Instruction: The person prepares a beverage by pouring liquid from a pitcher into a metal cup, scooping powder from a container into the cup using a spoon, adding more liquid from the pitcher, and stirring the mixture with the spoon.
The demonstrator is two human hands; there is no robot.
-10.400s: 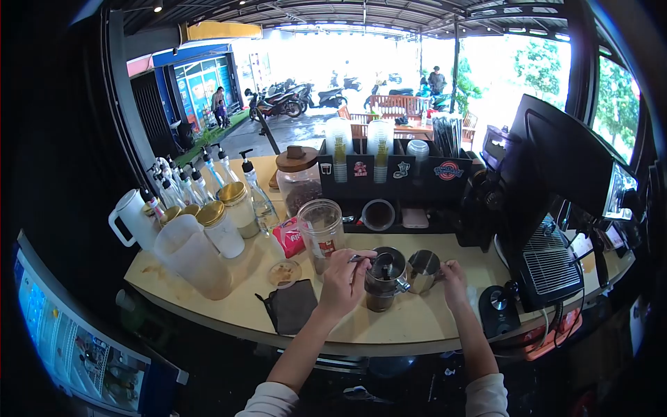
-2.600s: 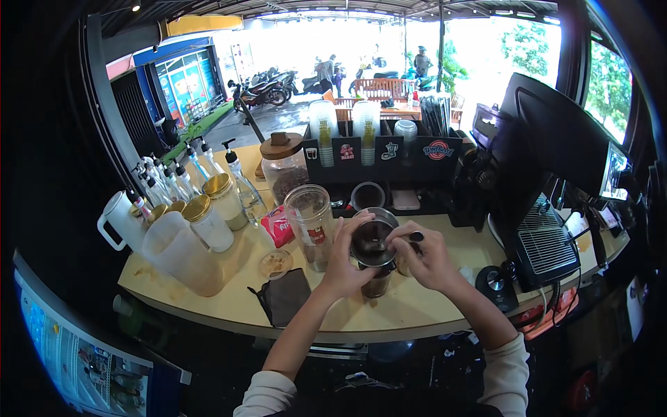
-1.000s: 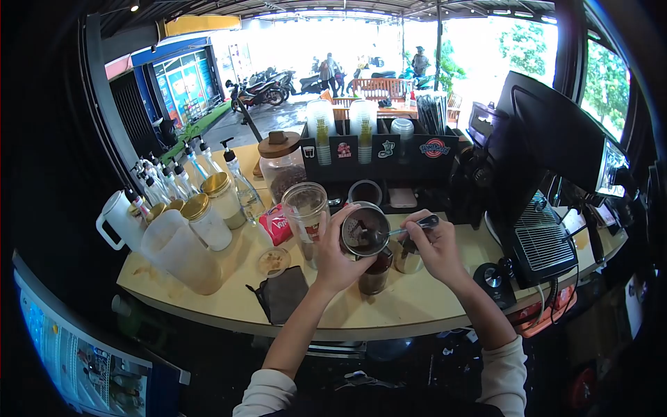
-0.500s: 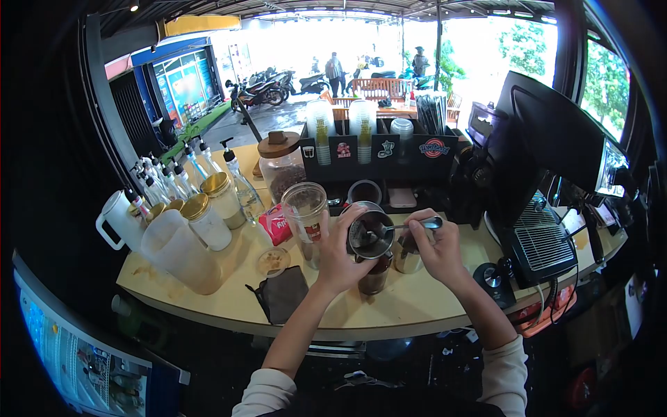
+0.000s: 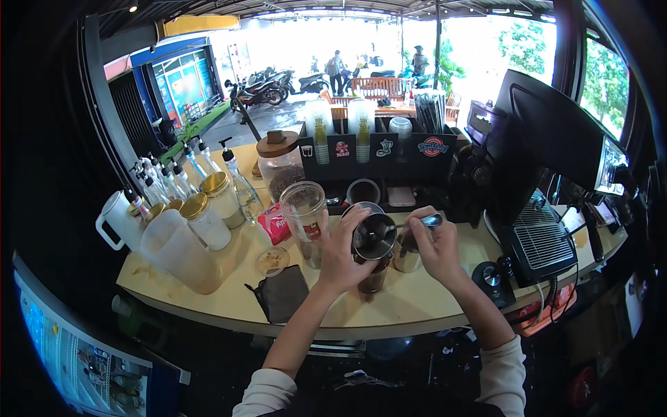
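My left hand (image 5: 340,256) is closed around a metal cup (image 5: 376,238), which is tilted so that its dark inside faces me. Directly below the cup stands a small dark brown container (image 5: 373,280), its top partly hidden by the cup. At the cup's right, my right hand (image 5: 439,244) pinches a metal spoon (image 5: 432,220), whose bowl end points to the cup's rim and is hard to make out. A clear glass (image 5: 407,260) with something brown in it stands between my hands. Left of my left hand is a tall clear jar (image 5: 303,208).
A dark cloth (image 5: 283,295), a small round lid (image 5: 272,260) and a red packet (image 5: 275,224) lie at left, near a plastic pitcher (image 5: 177,247), gold-lidded jars (image 5: 208,226) and pump bottles (image 5: 240,181). A black cup organizer (image 5: 379,147) stands behind; a black machine (image 5: 545,236) is at right.
The metal cup has shifted slightly right and tilted further. Less of the spoon shows inside it now. My right hand has barely moved.
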